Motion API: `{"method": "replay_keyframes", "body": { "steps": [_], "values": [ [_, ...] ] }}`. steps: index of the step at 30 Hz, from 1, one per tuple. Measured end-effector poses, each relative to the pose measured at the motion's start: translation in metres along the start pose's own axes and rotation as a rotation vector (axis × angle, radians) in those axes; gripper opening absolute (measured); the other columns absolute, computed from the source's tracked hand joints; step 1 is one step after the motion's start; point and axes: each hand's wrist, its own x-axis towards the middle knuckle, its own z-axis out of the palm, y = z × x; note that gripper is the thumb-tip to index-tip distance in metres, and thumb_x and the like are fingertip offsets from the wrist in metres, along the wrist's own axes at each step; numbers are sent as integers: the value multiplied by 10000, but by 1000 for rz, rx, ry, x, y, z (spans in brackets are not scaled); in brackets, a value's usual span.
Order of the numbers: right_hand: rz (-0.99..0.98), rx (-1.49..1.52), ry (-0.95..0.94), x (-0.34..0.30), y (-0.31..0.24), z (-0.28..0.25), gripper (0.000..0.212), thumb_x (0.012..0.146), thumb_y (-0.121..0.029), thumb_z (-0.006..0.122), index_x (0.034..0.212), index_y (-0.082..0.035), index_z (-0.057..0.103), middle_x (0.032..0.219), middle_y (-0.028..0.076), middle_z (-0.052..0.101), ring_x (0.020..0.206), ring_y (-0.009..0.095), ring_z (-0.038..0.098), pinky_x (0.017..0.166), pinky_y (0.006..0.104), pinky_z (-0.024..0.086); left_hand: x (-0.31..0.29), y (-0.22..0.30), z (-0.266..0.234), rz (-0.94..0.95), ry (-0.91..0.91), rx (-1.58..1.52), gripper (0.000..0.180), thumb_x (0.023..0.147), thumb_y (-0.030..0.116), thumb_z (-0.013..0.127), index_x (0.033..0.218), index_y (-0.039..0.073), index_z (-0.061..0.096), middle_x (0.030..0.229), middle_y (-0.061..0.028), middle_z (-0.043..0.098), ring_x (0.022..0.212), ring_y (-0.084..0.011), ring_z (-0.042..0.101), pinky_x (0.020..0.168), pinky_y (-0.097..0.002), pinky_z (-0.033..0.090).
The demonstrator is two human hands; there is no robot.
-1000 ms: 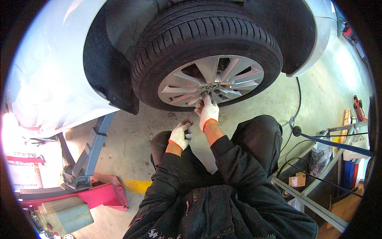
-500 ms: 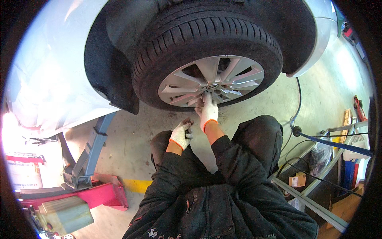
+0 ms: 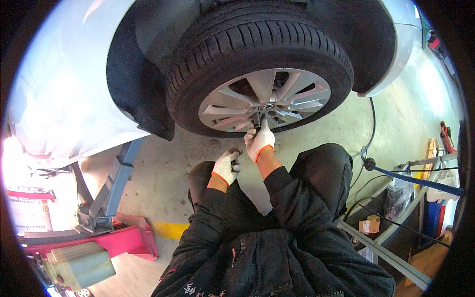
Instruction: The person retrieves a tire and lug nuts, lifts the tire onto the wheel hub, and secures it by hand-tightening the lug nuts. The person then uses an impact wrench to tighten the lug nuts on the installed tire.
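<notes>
A car wheel with a black tire (image 3: 257,52) and a silver alloy rim (image 3: 262,86) faces me. My right hand (image 3: 260,141), in a white knit glove with an orange cuff, reaches the lower part of the rim just under the center cap (image 3: 266,107). Its fingers close around a short dark cylindrical socket (image 3: 257,119) that points into the lug holes. The glove covers the socket's near end. Lower and to the left, my left hand (image 3: 227,167), gloved the same way, hovers near my knee with its fingers curled. Whatever it may hold is hidden.
A white car body (image 3: 64,74) surrounds the wheel. On the left stand a blue-grey lift arm (image 3: 111,185), a red metal base (image 3: 131,237) and a dirty plastic container (image 3: 79,265). At right are a metal-framed cart (image 3: 396,237) and a hanging hose (image 3: 420,182).
My right hand has drawn down slightly from the rim and its fingers have shifted, so the dark socket now shows. My left hand stays nearly in place.
</notes>
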Motion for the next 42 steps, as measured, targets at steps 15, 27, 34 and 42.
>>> {"method": "replay_keyframes", "body": {
  "steps": [15, 27, 34, 42],
  "values": [
    [-344, -594, 48, 3, 7, -5, 301, 1051, -403, 659, 1027, -107, 612, 802, 11, 633, 625, 130, 595, 557, 297, 517, 9, 0, -6, -59, 61, -108, 201, 1081, 229, 614, 1231, 109, 673, 1054, -29, 691, 747, -138, 496, 532, -261, 359],
    [-379, -608, 11, 3, 3, -8, 398, 1110, -472, 554, 1045, -86, 624, 776, 31, 653, 595, 153, 588, 537, 293, 453, 2, 5, 7, -86, 86, -50, 279, 1077, 319, 576, 1215, 107, 694, 926, -24, 658, 671, -125, 475, 485, -265, 321],
    [-54, -237, -13, 9, 4, -13, 330, 1067, -449, 643, 1004, -127, 605, 807, -2, 576, 572, 112, 450, 516, 278, 348, -1, 6, 13, -59, 158, -84, 205, 1044, 307, 621, 1008, 106, 640, 806, -29, 577, 575, -135, 430, 468, -280, 313],
    [16, -117, 0, 2, 2, -8, 299, 1056, -381, 664, 1040, -86, 622, 816, 11, 651, 621, 116, 563, 587, 297, 493, 0, 5, 13, -28, 108, 46, 161, 1067, 264, 665, 1023, 109, 670, 792, -8, 558, 561, -115, 442, 444, -265, 317]
  ]
}}
